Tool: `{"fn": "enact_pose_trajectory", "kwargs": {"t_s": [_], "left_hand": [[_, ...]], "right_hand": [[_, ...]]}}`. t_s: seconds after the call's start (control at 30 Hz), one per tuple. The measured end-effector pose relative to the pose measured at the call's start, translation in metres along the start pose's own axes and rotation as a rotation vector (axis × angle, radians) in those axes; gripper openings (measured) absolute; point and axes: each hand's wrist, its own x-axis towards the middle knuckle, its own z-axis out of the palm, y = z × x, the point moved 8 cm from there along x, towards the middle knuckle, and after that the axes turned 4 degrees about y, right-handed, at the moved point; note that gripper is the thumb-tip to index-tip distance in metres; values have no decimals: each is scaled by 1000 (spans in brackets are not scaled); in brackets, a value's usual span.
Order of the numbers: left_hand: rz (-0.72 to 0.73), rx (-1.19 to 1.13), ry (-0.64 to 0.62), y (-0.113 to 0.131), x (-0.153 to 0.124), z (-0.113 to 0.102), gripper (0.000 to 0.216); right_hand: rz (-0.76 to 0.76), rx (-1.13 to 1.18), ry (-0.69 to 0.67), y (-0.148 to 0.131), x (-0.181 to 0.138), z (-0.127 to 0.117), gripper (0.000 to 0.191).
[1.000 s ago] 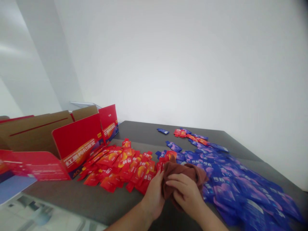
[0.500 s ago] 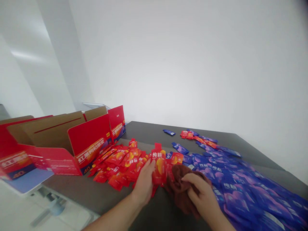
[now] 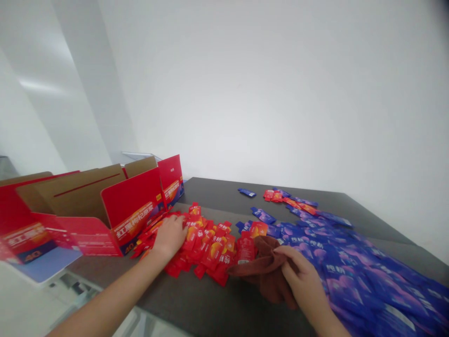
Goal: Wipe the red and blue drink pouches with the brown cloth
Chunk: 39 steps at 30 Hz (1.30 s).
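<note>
My left hand point(image 3: 171, 238) lies over the left side of the pile of red pouches point(image 3: 210, 245), palm down. Its fingers are stretched forward, slightly bent, and touch the pouches; no pouch shows clearly gripped in them. In my right hand point(image 3: 300, 271) a crumpled brown cloth point(image 3: 271, 267) is pinched between thumb and fingers, hanging over the dark table. One red pouch with its printed back up point(image 3: 245, 250) lies beside the cloth, partly covered by it. To the right of the cloth spreads a large heap of blue-purple pouches point(image 3: 351, 276).
Open red cardboard boxes point(image 3: 133, 206) with brown insides stand at the left, one partly on a low blue-white surface point(image 3: 52, 267). Several blue and red pouches point(image 3: 272, 195) lie further back on the dark table point(image 3: 217, 192). A white wall point(image 3: 266, 93) rises behind.
My left hand has moved left from the middle onto the red pile; the red pouch it held upright no longer shows. My right hand keeps the cloth, now more spread out.
</note>
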Motion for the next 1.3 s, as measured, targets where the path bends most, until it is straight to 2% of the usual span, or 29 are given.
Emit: {"fn": "enact_pose_trajectory", "kwargs": {"t_s": [0.23,0.33,0.47,0.53,0.63,0.77,0.93,1.03,1.2,1.3], "left_hand": [[124,125,45,36,-10,-12,37],[155,144,39,51,-18,-8,37],[147,149,37,61,-38,-2,38],[192,44,16,71,-50,2,37],[291,-240,-72,100,-70,11,36],[339,-495,-243,145,-89,40,40],[209,-572,-375,173,-95,87,72],[141,-621,-379,177,-95,104,66],[99,-713,-359,174,-95,116,63],[35,-796,-311,162,-91,109,59]], "right_hand": [[209,151,122,19,3,-19,21],[282,201,198,26,2,-29,23],[325,292,323,32,1,-40,23],[340,348,431,36,0,-50,24],[341,458,615,40,-2,-66,25],[323,532,761,42,-2,-80,24],[345,525,737,44,1,-76,25],[333,497,716,43,1,-74,26],[349,516,696,38,0,-73,26],[372,550,686,35,0,-70,26]]}}
